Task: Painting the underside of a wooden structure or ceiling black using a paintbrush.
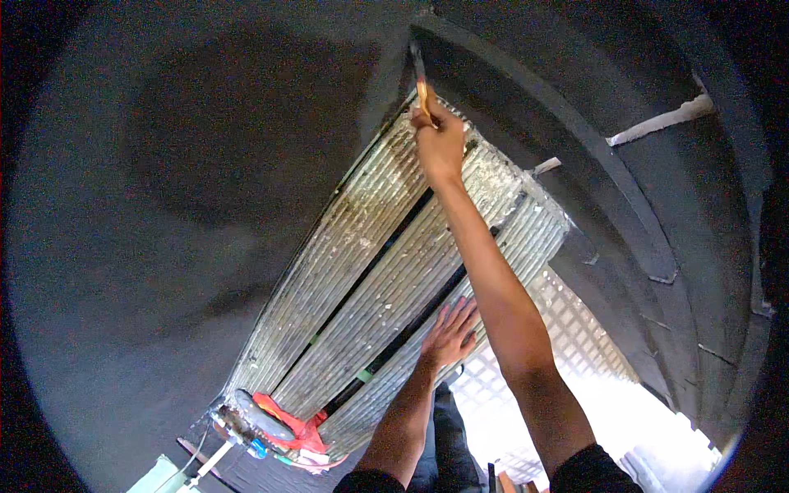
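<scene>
My right hand [440,140] grips a paintbrush [422,90] with a pale wooden handle, its dark head up in the corner of the dark-grey surface [386,74]. Below it, a worn, ribbed metal platform [329,287] with dark slots and pale splatters stretches diagonally across the middle. My left hand [448,333] lies with spread fingers on the platform's right part, under my outstretched right forearm. The tip of the brush is dark and too small to make out clearly.
A red cloth [304,427] and a grey oval object [259,415] sit at the platform's lower-left end. Dark curved ledges [625,189] with pale edges run along the right. A bright grid surface [575,345] lies lower right; a pale-green object [152,476] is at bottom left.
</scene>
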`<state>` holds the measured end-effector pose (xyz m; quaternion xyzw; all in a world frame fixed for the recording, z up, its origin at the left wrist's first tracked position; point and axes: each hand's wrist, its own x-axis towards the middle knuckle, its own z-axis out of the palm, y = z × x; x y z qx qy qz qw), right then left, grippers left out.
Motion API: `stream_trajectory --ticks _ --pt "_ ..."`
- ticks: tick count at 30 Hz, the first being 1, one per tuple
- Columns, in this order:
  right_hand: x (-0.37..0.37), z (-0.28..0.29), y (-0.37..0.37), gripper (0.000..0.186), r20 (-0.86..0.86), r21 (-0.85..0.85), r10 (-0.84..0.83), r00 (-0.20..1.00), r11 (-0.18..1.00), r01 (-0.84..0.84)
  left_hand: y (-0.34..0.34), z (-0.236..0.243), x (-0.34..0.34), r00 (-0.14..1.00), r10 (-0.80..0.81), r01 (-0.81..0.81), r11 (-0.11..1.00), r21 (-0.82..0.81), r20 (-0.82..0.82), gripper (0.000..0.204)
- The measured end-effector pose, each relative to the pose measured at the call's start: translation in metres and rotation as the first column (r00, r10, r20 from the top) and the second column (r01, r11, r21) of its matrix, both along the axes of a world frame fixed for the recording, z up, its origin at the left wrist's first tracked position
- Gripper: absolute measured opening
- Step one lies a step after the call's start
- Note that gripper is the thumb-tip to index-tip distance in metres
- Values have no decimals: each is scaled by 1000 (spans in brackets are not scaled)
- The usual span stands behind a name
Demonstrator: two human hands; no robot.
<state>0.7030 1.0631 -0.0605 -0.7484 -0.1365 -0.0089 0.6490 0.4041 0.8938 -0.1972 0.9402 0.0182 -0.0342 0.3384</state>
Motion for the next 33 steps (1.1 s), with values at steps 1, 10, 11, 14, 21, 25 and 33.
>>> stream_trajectory --ticks 1,10,11,14,21,25,33 --pt "4 -3 -1 41 -85 -45 -14 996 999 10 1 0 2 1000 -3 3 1000 3 -13 62" --pt "3 39 -25 35 -142 49 150 978 988 -144 3 -21 -5 983 -24 8 996 -88 -181 57" --pt "6 43 -39 37 -152 76 95 984 994 -84 -2 -19 -1 983 -52 35 995 -93 -177 57" --pt "-10 27 -110 41 42 155 -94 995 984 86 -10 -2 8 990 -73 87 990 114 -120 61" --pt "-92 46 -330 46 -510 187 -316 800 867 462 -6 10 8 997 -54 62 982 179 -50 66" --pt "-125 53 -388 44 -496 207 -491 717 735 646 -11 6 8 998 -61 64 982 178 -21 65" --pt "-102 73 -395 43 -411 81 -263 873 943 323 -20 10 11 998 -57 53 983 174 20 66"
